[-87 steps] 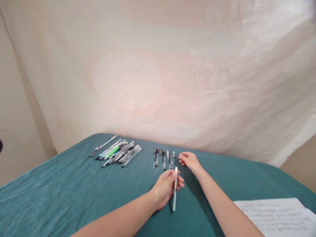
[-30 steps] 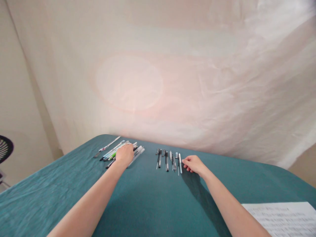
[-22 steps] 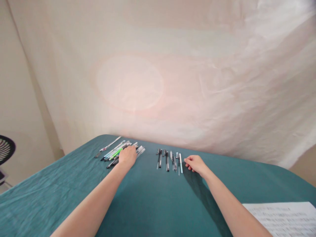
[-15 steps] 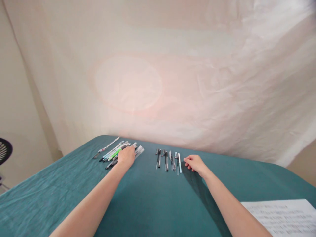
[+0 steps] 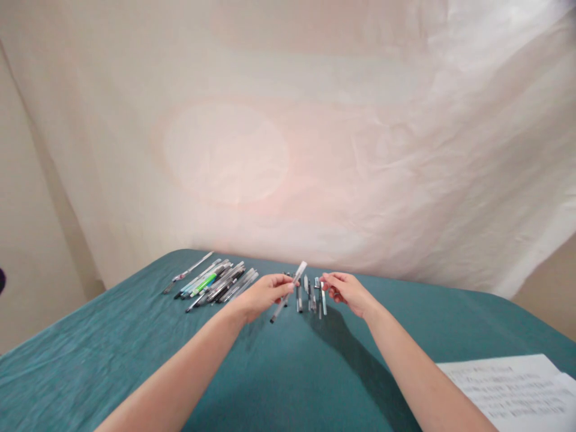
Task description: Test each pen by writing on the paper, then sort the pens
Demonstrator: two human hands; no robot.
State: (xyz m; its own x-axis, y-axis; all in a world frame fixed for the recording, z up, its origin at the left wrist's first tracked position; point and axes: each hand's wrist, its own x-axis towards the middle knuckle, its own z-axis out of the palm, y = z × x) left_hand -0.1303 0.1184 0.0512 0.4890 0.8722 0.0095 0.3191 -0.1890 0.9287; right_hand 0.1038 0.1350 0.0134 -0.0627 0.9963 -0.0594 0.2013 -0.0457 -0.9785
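My left hand (image 5: 266, 290) pinches a clear-barrelled pen (image 5: 281, 305) with a whitish upper end and a dark lower tip, held at a slant above the table. Just right of it, my right hand (image 5: 346, 292) is closed, thumb and fingertips together, and no pen shows in it. Its fingertips hover by the right end of a row of pens and caps (image 5: 312, 295), partly covering a pale blue-white pen (image 5: 324, 303). My left hand and its pen hide the left part of that row.
A loose pile of pens (image 5: 229, 282), with a bright green one (image 5: 207, 282) among them, lies at the left. A printed sheet (image 5: 508, 384) rests at the near right of the green cloth-covered table (image 5: 252, 384). A pale fabric sheet (image 5: 360, 150) hangs behind.
My left hand has moved right from the pile, bringing out a pen. My right hand has shifted slightly left towards the row's end. The view has turned a little.
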